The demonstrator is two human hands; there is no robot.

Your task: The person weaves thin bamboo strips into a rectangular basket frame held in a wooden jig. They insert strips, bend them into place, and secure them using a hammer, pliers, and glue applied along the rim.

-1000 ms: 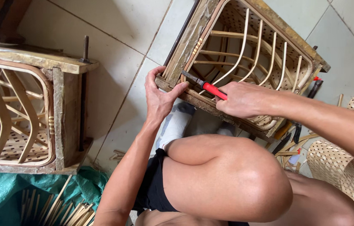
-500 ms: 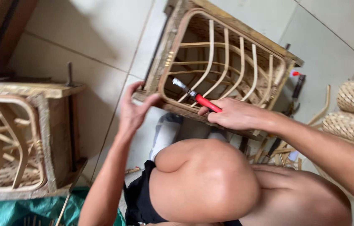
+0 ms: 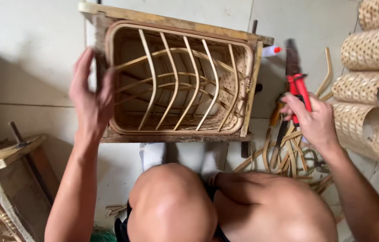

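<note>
A wooden frame holding a curved bamboo basket skeleton (image 3: 176, 85) rests on the tiled floor before my knees. My left hand (image 3: 91, 96) grips the frame's left side. My right hand (image 3: 312, 118) is off to the right of the frame, closed on red-handled pliers (image 3: 299, 92) that point away from me, over a heap of bamboo strips (image 3: 288, 154).
Several woven bamboo cylinders (image 3: 371, 85) lie stacked at the right edge. A second wooden frame (image 3: 1, 179) sits at lower left. A small bottle with a red cap (image 3: 271, 50) and a dark tool (image 3: 290, 56) lie beyond the pliers.
My right hand has carried the pliers off the basket frame to the right, over the strips. The frame has turned and my left hand now holds its left side.
</note>
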